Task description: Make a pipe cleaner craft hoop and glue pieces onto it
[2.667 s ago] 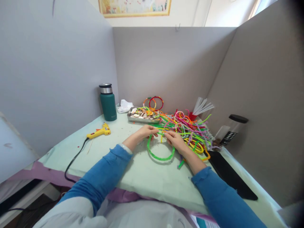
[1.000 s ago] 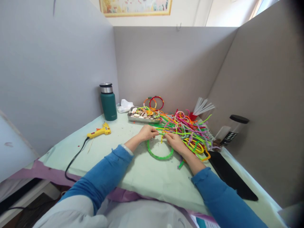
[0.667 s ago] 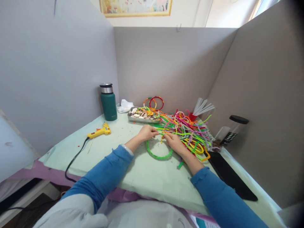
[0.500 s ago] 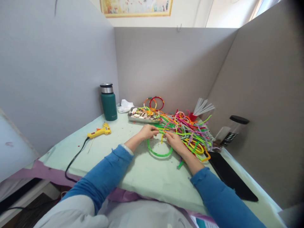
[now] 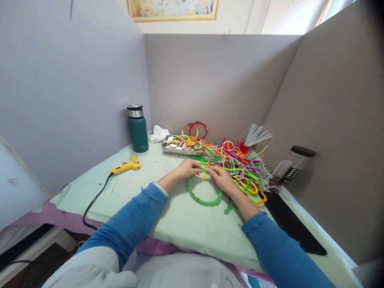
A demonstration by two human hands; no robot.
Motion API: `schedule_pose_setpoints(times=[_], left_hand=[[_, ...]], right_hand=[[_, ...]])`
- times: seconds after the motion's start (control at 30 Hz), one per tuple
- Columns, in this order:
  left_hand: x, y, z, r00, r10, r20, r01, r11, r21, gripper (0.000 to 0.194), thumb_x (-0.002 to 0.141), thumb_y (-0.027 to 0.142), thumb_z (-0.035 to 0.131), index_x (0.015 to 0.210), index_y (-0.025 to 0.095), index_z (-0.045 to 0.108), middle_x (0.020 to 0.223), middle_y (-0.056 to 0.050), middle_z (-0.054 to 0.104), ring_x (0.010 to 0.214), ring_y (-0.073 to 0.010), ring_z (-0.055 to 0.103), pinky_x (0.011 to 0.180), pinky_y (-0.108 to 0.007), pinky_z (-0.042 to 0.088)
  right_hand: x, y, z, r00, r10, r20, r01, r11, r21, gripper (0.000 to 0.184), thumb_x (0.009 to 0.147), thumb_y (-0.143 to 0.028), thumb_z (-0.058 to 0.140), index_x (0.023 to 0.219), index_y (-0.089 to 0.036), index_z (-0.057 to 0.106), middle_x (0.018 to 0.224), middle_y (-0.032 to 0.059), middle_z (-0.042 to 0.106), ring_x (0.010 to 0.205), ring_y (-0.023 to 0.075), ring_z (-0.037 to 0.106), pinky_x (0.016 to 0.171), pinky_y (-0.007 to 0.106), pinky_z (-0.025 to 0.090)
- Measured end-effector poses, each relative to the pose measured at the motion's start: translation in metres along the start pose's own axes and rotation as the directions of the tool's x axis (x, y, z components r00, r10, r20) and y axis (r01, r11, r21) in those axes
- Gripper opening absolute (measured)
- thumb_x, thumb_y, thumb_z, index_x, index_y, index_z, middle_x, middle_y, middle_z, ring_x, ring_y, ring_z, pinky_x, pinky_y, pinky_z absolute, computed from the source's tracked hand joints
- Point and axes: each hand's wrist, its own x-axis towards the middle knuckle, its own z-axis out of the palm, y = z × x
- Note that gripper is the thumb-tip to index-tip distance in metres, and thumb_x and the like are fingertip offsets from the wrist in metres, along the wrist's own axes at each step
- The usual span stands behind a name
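A green ring [image 5: 205, 202], which looks wrapped in pipe cleaner, hangs below my two hands in the middle of the table. My left hand [image 5: 189, 168] pinches its upper left part, fingertips pressed together. From the other side, my right hand [image 5: 220, 177] grips the ring's top right, the fingertips of both hands almost meeting. A short yellow piece [image 5: 205, 176] pokes down between the hands; how it joins the ring is hidden by my fingers. Just behind and to the right lies a tangled heap of colourful pipe cleaners [image 5: 237, 160].
A metal tray [image 5: 183, 152] of shells stands behind my hands, with two finished-looking rings [image 5: 198, 130] against the partition. On the left are a yellow glue gun [image 5: 127, 164] with its cord and a green bottle [image 5: 138, 134]. A black flat object [image 5: 292, 224] lies right.
The green ring has tilted and shifted slightly right and down, showing more of its face. My fingertips have moved a little; both hands keep their grip.
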Motion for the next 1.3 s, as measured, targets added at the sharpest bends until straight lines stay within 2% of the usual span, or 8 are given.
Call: schedule_pose_setpoints(times=[0.13, 0.33, 0.53, 0.63, 0.77, 0.9, 1.13, 1.3], left_hand=[[-0.001, 0.0, 0.001, 1.0, -0.004, -0.031, 0.005, 1.0, 0.017, 0.03, 0.069, 0.035, 0.057, 0.081, 0.011, 0.07, 0.061, -0.003, 0.063, 0.048, -0.0094, 0.05, 0.049, -0.02, 0.038], [0.0, 0.0, 0.002, 1.0, -0.013, -0.01, 0.013, 0.999, -0.034, 0.026, 0.068, 0.03, 0.058, 0.078, 0.009, 0.07, 0.061, -0.003, 0.063, 0.048, -0.0083, 0.05, 0.048, -0.019, 0.039], [0.002, -0.003, 0.003, 1.0, -0.014, -0.001, 0.014, 1.0, -0.001, 0.023, 0.069, 0.029, 0.058, 0.077, 0.011, 0.07, 0.061, -0.002, 0.063, 0.048, -0.0074, 0.049, 0.049, -0.018, 0.038], [0.002, -0.002, 0.004, 1.0, -0.025, -0.007, 0.025, 0.999, -0.037, 0.024, 0.069, 0.027, 0.059, 0.084, 0.011, 0.068, 0.058, 0.0, 0.06, 0.047, -0.0075, 0.05, 0.048, -0.018, 0.038], [0.003, 0.001, 0.0, 0.999, -0.044, -0.017, 0.04, 0.986, -0.164, 0.031, 0.065, 0.02, 0.063, 0.094, 0.011, 0.062, 0.063, 0.001, 0.059, 0.047, -0.0068, 0.051, 0.048, -0.019, 0.04], [0.004, 0.0, -0.005, 0.996, -0.07, -0.049, 0.053, 0.956, -0.29, 0.028, 0.063, 0.02, 0.065, 0.088, 0.01, 0.058, 0.062, 0.002, 0.057, 0.049, -0.0072, 0.053, 0.048, -0.019, 0.041], [0.001, 0.003, -0.007, 0.995, -0.069, -0.072, 0.048, 0.966, -0.255, 0.018, 0.065, 0.025, 0.063, 0.075, 0.01, 0.061, 0.061, 0.0, 0.059, 0.049, -0.0062, 0.051, 0.047, -0.017, 0.037], [-0.001, 0.006, -0.005, 0.996, -0.087, -0.011, 0.079, 0.941, -0.33, 0.023, 0.064, 0.03, 0.065, 0.072, 0.01, 0.061, 0.062, -0.002, 0.061, 0.049, -0.0069, 0.051, 0.047, -0.018, 0.037]], right_hand=[[-0.001, -0.003, 0.0, 1.0, 0.024, 0.017, -0.024, 0.999, 0.028, 0.03, 0.081, -0.042, 0.044, 0.066, -0.018, 0.052, 0.049, -0.0043, 0.042, 0.046, 0.0102, 0.036, 0.049, 0.024, 0.029], [-0.002, -0.007, 0.002, 1.0, 0.026, 0.017, -0.027, 0.998, 0.055, 0.033, 0.078, -0.043, 0.048, 0.058, -0.018, 0.046, 0.047, -0.0042, 0.043, 0.046, 0.0095, 0.036, 0.048, 0.023, 0.028], [-0.002, -0.006, 0.003, 0.997, 0.062, 0.045, -0.067, 0.99, 0.125, 0.031, 0.077, -0.044, 0.05, 0.06, -0.018, 0.047, 0.046, -0.0049, 0.042, 0.042, 0.0081, 0.033, 0.043, 0.022, 0.025], [-0.001, -0.002, 0.004, 0.995, 0.093, 0.043, -0.1, 0.975, 0.2, 0.031, 0.078, -0.045, 0.05, 0.063, -0.018, 0.048, 0.045, -0.0059, 0.04, 0.039, 0.007, 0.03, 0.041, 0.021, 0.023], [0.001, 0.002, 0.003, 0.991, 0.134, 0.028, -0.136, 0.942, 0.305, 0.032, 0.077, -0.048, 0.052, 0.066, -0.018, 0.048, 0.045, -0.0072, 0.037, 0.036, 0.0056, 0.026, 0.037, 0.021, 0.019], [0.001, 0.001, 0.001, 0.983, 0.183, 0.035, -0.182, 0.906, 0.383, 0.032, 0.074, -0.049, 0.055, 0.067, -0.018, 0.047, 0.044, -0.0081, 0.038, 0.034, 0.0046, 0.026, 0.035, 0.02, 0.018], [-0.002, -0.004, -0.001, 0.978, 0.183, 0.098, -0.207, 0.885, 0.418, 0.032, 0.075, -0.049, 0.055, 0.07, -0.018, 0.048, 0.044, -0.0088, 0.037, 0.034, 0.0039, 0.025, 0.034, 0.019, 0.017], [-0.003, -0.005, -0.002, 0.977, 0.18, 0.116, -0.212, 0.884, 0.417, 0.032, 0.074, -0.048, 0.057, 0.073, -0.017, 0.051, 0.042, -0.0095, 0.035, 0.034, 0.0033, 0.022, 0.034, 0.018, 0.014]])
